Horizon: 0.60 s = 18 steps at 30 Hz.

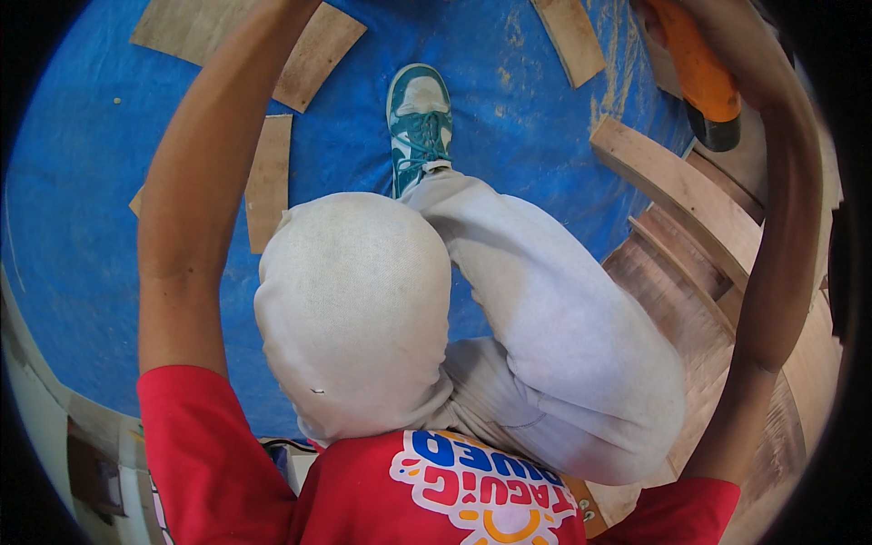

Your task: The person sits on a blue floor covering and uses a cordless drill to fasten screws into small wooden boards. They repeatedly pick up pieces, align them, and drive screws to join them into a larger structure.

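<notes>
My right hand (738, 44) is at the upper right, wrapped round an orange power tool (707, 77) with a rounded black end. The tool's front lies beyond the top edge, so its exact kind is hidden. My left forearm (222, 118) reaches up past the top edge, and the left hand is cut off from view. Nearest to that arm are flat wood pieces (320, 56) on a blue tarp (82, 227). A curved plywood strip (677, 186) stands below the tool.
Several wooden boards and curved parts (677, 282) crowd the right side beside my bent leg (563, 318). My shoe (420, 118) rests on the tarp at the top middle. Another plywood piece (570, 41) lies near the top, with sawdust (622, 64) beside it.
</notes>
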Each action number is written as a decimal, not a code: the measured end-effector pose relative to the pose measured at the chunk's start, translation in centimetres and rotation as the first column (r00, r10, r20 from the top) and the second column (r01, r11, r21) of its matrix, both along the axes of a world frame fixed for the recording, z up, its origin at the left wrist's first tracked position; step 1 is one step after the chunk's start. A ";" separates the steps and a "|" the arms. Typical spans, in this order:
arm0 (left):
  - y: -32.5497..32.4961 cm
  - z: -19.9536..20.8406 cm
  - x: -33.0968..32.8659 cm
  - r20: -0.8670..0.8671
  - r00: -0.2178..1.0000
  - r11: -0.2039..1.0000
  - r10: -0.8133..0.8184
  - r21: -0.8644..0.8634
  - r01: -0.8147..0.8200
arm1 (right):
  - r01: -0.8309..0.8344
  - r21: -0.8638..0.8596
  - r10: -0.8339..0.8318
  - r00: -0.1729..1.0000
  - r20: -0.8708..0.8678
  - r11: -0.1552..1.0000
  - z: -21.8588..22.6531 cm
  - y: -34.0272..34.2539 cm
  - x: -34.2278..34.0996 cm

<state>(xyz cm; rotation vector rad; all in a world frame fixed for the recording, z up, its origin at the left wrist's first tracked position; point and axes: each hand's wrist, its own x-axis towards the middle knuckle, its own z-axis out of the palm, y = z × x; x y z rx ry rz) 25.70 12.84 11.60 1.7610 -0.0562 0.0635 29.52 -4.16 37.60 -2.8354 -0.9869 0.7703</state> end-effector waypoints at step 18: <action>0.2 0.3 -0.4 0.017 1.000 0.996 0.023 0.089 -0.025 | 0.057 -0.006 -0.057 0.992 -0.115 0.998 0.5 0.7 0.5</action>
